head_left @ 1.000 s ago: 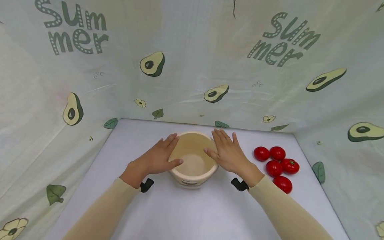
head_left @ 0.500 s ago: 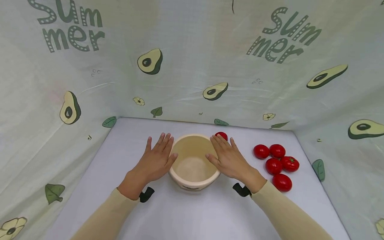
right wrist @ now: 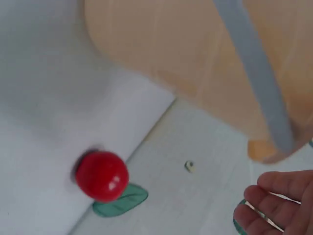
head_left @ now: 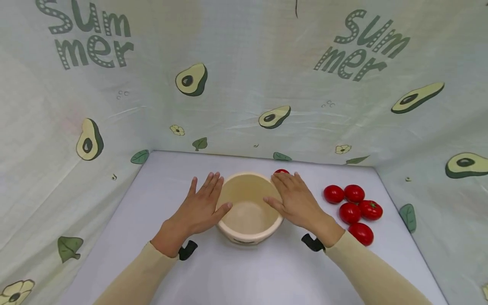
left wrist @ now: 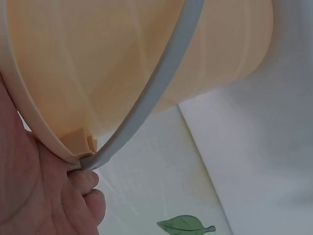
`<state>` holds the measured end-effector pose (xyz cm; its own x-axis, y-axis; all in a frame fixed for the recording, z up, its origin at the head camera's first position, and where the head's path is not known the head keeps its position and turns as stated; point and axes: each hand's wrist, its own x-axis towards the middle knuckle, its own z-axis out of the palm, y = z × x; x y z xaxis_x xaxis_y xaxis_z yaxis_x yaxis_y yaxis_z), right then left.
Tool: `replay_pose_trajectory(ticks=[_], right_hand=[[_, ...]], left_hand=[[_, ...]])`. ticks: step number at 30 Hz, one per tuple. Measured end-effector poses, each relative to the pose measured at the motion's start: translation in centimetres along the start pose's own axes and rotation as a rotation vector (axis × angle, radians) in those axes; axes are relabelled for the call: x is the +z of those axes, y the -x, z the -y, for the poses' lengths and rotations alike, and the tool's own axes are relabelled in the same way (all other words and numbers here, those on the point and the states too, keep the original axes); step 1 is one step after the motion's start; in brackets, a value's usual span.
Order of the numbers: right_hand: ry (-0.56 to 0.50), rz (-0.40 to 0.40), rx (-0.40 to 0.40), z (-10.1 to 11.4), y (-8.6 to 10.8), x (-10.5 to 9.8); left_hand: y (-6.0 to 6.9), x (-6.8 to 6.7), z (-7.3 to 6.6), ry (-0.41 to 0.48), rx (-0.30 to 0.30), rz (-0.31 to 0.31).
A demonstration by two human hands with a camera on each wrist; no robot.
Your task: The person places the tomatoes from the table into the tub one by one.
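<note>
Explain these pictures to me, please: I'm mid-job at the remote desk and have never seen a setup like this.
There is no machine here: a person works with a bare left hand and right hand. The widest picture comes from a head camera looking forward and down; the other two come from cameras on each wrist.

Between the hands is a cream bucket with a grey handle. The left hand touches its rim; whether the right touches it is hard to tell. Both hands look fairly straight, not wrapped around it.

On the pale table, five red tomatoes lie to the right; a sixth tomato sits farther back, mostly hidden behind the right hand in the head view. Printed cloth surrounds the table.
</note>
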<state>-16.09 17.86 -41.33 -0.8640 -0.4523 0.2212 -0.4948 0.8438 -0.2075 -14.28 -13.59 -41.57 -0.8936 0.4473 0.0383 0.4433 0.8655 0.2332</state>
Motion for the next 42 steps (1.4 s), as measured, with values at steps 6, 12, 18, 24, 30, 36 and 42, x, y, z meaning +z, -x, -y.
replay_pose_trajectory(ticks=[6, 12, 18, 24, 30, 36, 42], right_hand=[[0.082, -0.128, 0.071, -5.5, -0.8, -1.1], [0.2, -0.076, 0.128, -9.8, -2.5, 0.2], [0.23, -0.021, 0.089, -10.6, -4.4, 3.0], [0.216, 0.049, 0.123, -10.5, -5.5, 5.1], [0.206, 0.101, 0.149, -10.5, -6.0, 6.2], [0.215, 0.134, 0.174, -10.6, -6.2, 6.9], [0.217, 0.15, 0.204, -10.5, -6.5, 7.1]], left_hand=[[-0.2, 0.1, 0.1, 0.001, 0.012, 0.016], [-0.2, 0.0, 0.1, 0.006, 0.012, 0.023], [-0.2, -0.2, 0.1, 0.016, 0.011, 0.021], [-0.4, -0.3, 0.1, 0.043, 0.005, 0.049], [-0.5, -0.3, 0.1, 0.048, 0.015, 0.059], [-0.4, -0.3, 0.2, 0.052, 0.018, 0.066], [-0.4, -0.4, 0.2, 0.056, 0.021, 0.056]])
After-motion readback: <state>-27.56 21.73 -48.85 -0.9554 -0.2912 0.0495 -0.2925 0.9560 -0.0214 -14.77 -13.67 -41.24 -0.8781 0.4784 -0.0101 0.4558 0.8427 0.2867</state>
